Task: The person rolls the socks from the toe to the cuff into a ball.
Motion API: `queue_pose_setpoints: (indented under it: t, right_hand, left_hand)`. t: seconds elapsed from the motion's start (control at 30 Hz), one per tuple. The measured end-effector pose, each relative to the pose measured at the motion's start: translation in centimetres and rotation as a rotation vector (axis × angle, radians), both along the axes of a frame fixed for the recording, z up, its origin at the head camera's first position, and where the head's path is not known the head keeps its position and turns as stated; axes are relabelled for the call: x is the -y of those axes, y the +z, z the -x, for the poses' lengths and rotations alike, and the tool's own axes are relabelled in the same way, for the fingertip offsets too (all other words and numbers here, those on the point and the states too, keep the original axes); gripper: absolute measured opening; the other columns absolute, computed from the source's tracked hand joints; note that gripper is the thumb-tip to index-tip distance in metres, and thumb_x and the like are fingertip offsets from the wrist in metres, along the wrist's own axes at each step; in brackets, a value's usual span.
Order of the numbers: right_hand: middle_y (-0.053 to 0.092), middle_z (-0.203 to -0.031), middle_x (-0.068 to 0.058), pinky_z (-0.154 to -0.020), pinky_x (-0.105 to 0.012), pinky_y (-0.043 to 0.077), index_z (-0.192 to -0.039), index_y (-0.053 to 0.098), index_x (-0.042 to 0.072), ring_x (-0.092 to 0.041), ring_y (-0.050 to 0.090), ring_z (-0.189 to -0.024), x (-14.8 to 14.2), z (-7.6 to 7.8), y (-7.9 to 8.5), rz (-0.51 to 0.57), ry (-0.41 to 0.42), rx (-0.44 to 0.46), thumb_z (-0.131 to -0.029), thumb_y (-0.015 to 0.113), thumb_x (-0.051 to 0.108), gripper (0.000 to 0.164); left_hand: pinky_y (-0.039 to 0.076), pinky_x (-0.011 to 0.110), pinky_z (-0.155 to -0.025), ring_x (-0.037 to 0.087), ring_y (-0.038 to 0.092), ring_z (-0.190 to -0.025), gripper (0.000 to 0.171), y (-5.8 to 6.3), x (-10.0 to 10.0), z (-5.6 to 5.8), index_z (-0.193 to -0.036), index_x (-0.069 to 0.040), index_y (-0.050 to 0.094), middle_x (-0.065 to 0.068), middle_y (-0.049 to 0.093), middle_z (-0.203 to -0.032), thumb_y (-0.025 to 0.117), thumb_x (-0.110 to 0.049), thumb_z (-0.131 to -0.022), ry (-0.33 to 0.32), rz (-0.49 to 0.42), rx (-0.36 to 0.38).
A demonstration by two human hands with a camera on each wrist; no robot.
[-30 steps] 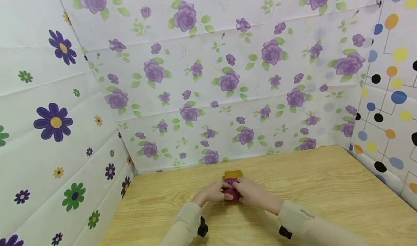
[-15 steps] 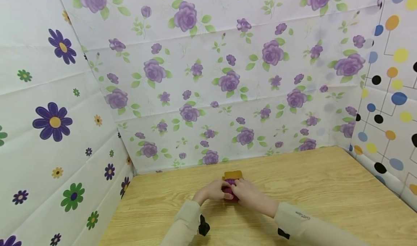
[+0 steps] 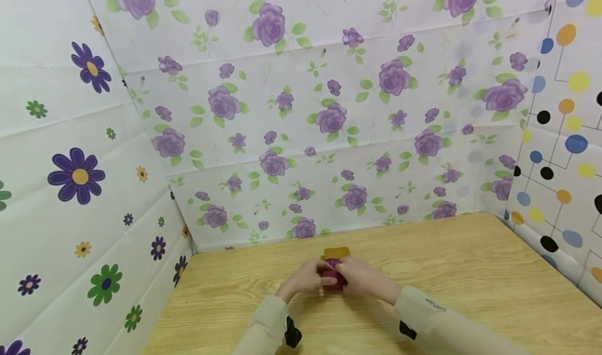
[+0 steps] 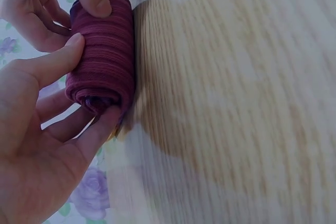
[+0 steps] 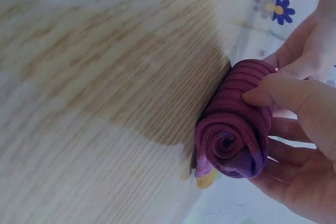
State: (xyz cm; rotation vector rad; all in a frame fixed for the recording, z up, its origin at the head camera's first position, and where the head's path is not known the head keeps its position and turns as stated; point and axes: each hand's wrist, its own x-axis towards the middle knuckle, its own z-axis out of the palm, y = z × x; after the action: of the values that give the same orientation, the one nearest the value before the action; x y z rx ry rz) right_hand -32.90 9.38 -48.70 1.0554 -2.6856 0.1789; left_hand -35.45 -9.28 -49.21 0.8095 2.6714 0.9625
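A maroon ribbed sock point(image 3: 333, 283) is rolled into a tight cylinder near the table's middle. Its purple and mustard part point(image 3: 336, 252) lies flat on the far side, toward the back wall. My left hand point(image 3: 308, 275) grips the left end of the roll, thumb on top and fingers around the end and far side. At the right end my right hand point(image 3: 364, 278) holds it the same way. The right wrist view shows the spiral end of the rolled sock point(image 5: 228, 142); in the left wrist view both thumbs press on its ribbed face point(image 4: 107, 48).
The wood-grain table point(image 3: 451, 261) stretches out on both sides of the hands. Behind it hangs a sheet with purple roses point(image 3: 301, 135). A daisy-printed sheet point(image 3: 80, 229) borders the left, a dotted one point(image 3: 559, 151) the right.
The hands stay around the roll, with small shifts of fingers and thumbs. My right hand and forearm have moved slightly left. The mustard end lies where it was.
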Motion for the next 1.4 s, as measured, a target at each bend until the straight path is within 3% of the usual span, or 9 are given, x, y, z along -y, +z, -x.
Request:
queue_pose_setpoints:
  t: [0.23, 0.4, 0.63, 0.77, 1.0, 1.4]
  right_hand:
    - [0.064, -0.081, -0.001, -0.058, -0.020, 0.044, -0.084, 0.065, 0.012, -0.007, 0.056, -0.070, -0.4, 0.8, 0.0, 0.063, 0.048, 0.085, -0.070, 0.073, 0.014, 0.016]
    - [0.063, -0.078, 0.000, -0.055, -0.018, 0.038, -0.083, 0.065, 0.012, -0.003, 0.047, -0.063, -0.6, 1.3, 0.0, 0.092, 0.063, 0.154, -0.074, 0.068, 0.012, 0.009]
    - [0.063, -0.078, 0.001, -0.053, -0.018, 0.037, -0.089, 0.066, 0.010, -0.003, 0.044, -0.060, -0.9, 1.9, -0.1, 0.107, 0.041, 0.256, -0.080, 0.065, 0.012, 0.010]
    - [0.062, -0.077, 0.001, -0.053, -0.018, 0.037, -0.091, 0.066, 0.008, -0.004, 0.045, -0.061, -0.9, 2.2, 0.0, 0.114, 0.026, 0.289, -0.081, 0.062, 0.012, 0.011]
    - [0.062, -0.080, 0.001, -0.054, -0.019, 0.038, -0.096, 0.066, 0.007, -0.005, 0.046, -0.063, -0.9, 2.3, 0.0, 0.112, -0.003, 0.316, -0.084, 0.060, 0.015, 0.015]
    - [0.052, -0.066, 0.007, -0.051, -0.020, 0.032, -0.081, 0.062, 0.013, -0.005, 0.040, -0.056, -1.0, 2.2, 0.0, 0.135, -0.031, 0.410, -0.087, 0.055, 0.022, 0.013]
  left_hand:
    - [0.049, 0.022, -0.069, 0.012, 0.060, -0.087, 0.032, -0.3, 0.1, -0.1, -0.108, -0.009, 0.065, 0.004, 0.064, -0.103, 0.066, -0.030, -0.084, 0.028, -0.086, -0.016]
    - [0.050, 0.021, -0.073, 0.012, 0.060, -0.091, 0.028, -0.3, 0.0, -0.2, -0.108, -0.009, 0.065, 0.002, 0.065, -0.102, 0.065, -0.025, -0.085, 0.030, -0.128, -0.064]
    - [0.051, 0.028, -0.082, 0.015, 0.059, -0.097, 0.022, -0.3, -0.3, -0.3, -0.103, -0.011, 0.066, 0.003, 0.065, -0.106, 0.067, -0.019, -0.083, 0.011, -0.110, -0.155]
    - [0.051, 0.031, -0.083, 0.019, 0.059, -0.102, 0.030, -0.3, -0.2, -0.4, -0.105, -0.011, 0.065, 0.004, 0.063, -0.110, 0.074, -0.015, -0.076, -0.016, -0.094, -0.194]
    - [0.051, 0.030, -0.083, 0.020, 0.057, -0.104, 0.045, -0.4, -0.3, -0.4, -0.108, -0.012, 0.061, 0.005, 0.061, -0.113, 0.080, -0.013, -0.068, -0.012, -0.059, -0.189]
    - [0.049, 0.018, -0.072, 0.011, 0.058, -0.094, 0.037, -0.6, -0.6, -0.8, -0.103, -0.012, 0.059, 0.002, 0.061, -0.103, 0.078, -0.017, -0.072, -0.045, -0.018, -0.185]
